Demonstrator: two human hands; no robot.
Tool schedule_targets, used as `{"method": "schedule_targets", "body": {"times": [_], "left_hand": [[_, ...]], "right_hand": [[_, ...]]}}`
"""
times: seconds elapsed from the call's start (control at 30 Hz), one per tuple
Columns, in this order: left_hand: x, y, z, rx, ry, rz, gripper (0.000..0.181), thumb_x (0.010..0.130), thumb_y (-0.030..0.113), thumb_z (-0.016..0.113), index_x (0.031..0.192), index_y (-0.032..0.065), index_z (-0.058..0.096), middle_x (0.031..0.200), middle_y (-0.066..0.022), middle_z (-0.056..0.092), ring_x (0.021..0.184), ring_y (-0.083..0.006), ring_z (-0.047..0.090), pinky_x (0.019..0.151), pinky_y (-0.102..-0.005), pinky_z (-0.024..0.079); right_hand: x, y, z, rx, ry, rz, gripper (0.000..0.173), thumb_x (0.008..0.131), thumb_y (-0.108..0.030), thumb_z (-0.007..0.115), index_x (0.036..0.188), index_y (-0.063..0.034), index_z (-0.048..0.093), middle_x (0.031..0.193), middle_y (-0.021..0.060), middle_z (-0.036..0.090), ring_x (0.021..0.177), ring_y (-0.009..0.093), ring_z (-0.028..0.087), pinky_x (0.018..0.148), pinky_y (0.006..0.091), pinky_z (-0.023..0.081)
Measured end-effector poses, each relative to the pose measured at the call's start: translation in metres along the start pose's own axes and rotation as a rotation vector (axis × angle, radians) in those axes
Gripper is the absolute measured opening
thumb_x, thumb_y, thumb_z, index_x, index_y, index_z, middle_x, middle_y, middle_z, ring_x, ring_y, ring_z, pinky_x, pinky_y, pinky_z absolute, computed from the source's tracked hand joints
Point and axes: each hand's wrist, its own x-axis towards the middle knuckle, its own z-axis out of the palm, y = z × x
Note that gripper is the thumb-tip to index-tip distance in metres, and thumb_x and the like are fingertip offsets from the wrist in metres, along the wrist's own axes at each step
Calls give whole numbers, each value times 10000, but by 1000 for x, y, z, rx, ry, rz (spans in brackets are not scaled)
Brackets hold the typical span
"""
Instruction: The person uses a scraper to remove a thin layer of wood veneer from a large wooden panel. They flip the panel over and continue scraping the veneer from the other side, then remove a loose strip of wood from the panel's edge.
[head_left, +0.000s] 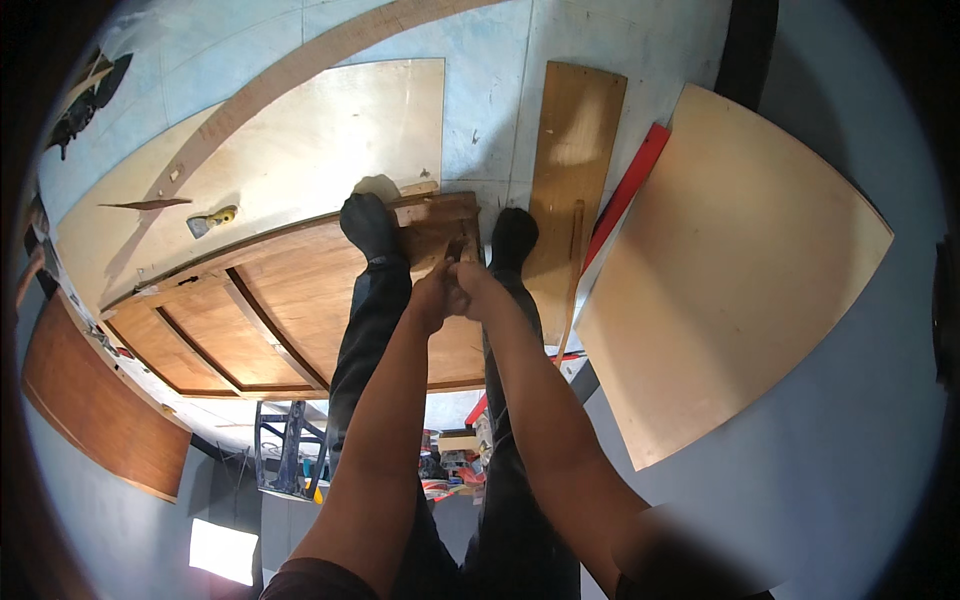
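Note:
A framed wooden panel (300, 300), its battens showing, lies on the floor below me, with my left foot on its edge region. Both hands meet over its right end. My left hand (433, 298) and my right hand (471, 289) are closed together around a slim dark tool (454, 249), whose tip points at the panel's end rail. The fingers mostly hide the handle, so its kind is unclear. Beyond the panel, a putty knife with a yellow handle (219, 217) rests on a pale board (337, 127).
To the right are a narrow brown plank (577, 120), a red bar (626, 195) and a large pale sheet (735, 285). A dark plastic stool (289, 450) and assorted cans and tools (454, 465) stand behind the panel. A curved brown board (97, 397) is at far left.

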Motion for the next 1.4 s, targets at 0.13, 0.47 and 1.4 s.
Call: {"method": "schedule_targets", "body": {"times": [0.13, 0.47, 1.4], "left_hand": [[18, 13, 17, -150, -46, 33, 252, 1025, 402, 643, 996, 152, 659, 771, 20, 611, 613, -123, 608, 531, -275, 534], [19, 33, 42, -239, -2, 96, 358, 1026, 438, 633, 1064, 83, 641, 828, -21, 659, 675, -150, 698, 588, -277, 613], [61, 7, 44, 826, 186, 527, 497, 1026, 342, 572, 1247, -95, 489, 1060, -373, 690, 1035, -527, 679, 875, -571, 542]], "right_hand": [[23, -33, -1, -45, -68, 16, 175, 1025, -192, 491, 874, -130, 553, 708, -10, 522, 507, 84, 474, 385, 235, 338], [23, -90, 2, 24, -112, 230, 165, 1036, -145, 473, 896, -69, 514, 723, 20, 497, 496, 50, 450, 366, 171, 269], [17, -179, 22, -263, 69, 601, 158, 976, -142, 533, 944, -23, 433, 717, 5, 487, 479, 42, 444, 360, 160, 353]]}}
